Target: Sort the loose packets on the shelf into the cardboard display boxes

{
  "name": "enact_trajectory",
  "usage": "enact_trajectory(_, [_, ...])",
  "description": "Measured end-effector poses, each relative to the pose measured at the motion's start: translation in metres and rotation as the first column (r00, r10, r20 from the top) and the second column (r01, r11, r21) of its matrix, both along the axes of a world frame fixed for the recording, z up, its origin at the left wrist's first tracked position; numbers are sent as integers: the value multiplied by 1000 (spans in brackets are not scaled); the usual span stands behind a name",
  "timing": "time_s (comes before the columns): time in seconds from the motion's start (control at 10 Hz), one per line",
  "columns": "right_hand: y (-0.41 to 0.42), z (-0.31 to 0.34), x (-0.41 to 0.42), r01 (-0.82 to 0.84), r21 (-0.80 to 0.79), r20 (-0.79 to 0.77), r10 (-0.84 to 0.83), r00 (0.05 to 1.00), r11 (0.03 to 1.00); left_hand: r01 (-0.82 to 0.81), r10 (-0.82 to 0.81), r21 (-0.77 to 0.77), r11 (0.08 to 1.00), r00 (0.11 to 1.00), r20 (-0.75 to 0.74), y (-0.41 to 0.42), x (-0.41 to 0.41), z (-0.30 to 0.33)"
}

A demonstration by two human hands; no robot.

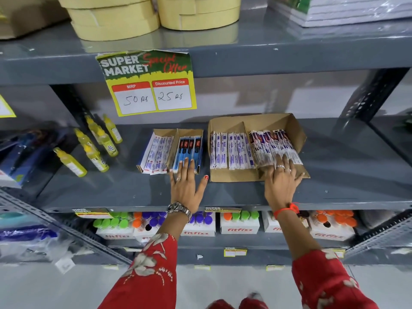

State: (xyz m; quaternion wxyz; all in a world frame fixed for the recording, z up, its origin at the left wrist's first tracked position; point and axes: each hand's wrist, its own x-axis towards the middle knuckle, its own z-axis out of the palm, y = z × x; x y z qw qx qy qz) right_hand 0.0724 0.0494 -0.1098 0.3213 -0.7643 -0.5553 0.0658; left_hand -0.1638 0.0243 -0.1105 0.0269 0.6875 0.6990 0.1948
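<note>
Tidying step, packets (pixel 275 147) already boxed, mid-frame. Right hand (pixel 282 179) flat, open, pressing them in big box (pixel 296 128). Left hand (pixel 187 181) splayed, empty, fingertips on small box (pixel 189 132). Next, likely: square rows.

On the grey shelf (pixel 124 188) sit two open cardboard display boxes, each split into two compartments. The smaller box (pixel 165 132) holds white packets (pixel 156 152) on its left and blue packets (pixel 189 150) on its right. The larger box (pixel 296 130) holds white-and-purple packets (pixel 231 150) left and maroon-printed clear packets (pixel 274 146) right.
</note>
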Motion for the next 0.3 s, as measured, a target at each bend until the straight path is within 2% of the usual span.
enact_trajectory(0.2, [-30, 14, -19, -37, 54, 13, 37, 999, 998, 73, -71, 60, 995, 997, -43, -11, 12, 15])
enact_trajectory(0.3, [-41, 29, -21, -26, 75, 27, 24, 999, 997, 97, -96, 112, 989, 995, -19, -16, 21, 28])
